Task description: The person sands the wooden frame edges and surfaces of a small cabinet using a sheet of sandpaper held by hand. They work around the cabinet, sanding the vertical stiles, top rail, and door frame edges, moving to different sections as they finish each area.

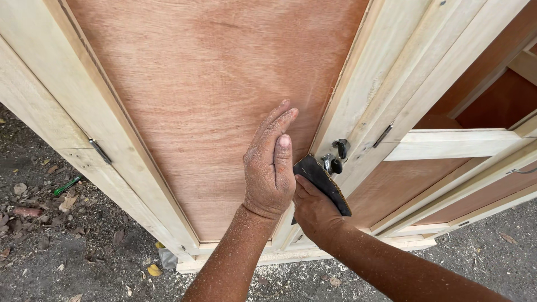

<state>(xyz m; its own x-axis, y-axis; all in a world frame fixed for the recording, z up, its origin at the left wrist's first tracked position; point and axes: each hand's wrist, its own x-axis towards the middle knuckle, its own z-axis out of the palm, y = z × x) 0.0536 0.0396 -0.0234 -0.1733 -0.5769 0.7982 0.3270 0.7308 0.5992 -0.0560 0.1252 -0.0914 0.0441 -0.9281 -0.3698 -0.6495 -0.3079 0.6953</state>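
Head view looks down on a dark folded sheet of sandpaper (323, 183), pressed against the pale wooden stile at the right edge of a cabinet door (207, 106). The right hand (314, 210) grips the lower end of the sheet, thumb on its dark face and fingers curled closed behind it, so the upper end sticks out toward the latch. The left hand (269, 165) lies just beside it to the left, flat on the reddish plywood panel of the door, fingers straight and together, thumb laid alongside, holding nothing. Both forearms are dusted with fine sawdust.

Just above the sandpaper, a small metal latch (334, 156) sits on the stile where this door meets the next frame. A dark hinge (100, 151) shows at the left edge of the door, another (382, 136) on the frame to the right. Farther right the cabinet stands open, showing pale shelves (453, 144) and a reddish back. Below the cabinet's bottom edge lies dark gravel ground (67, 246) strewn with wood chips, dry leaves and a green stick-like object (67, 185).
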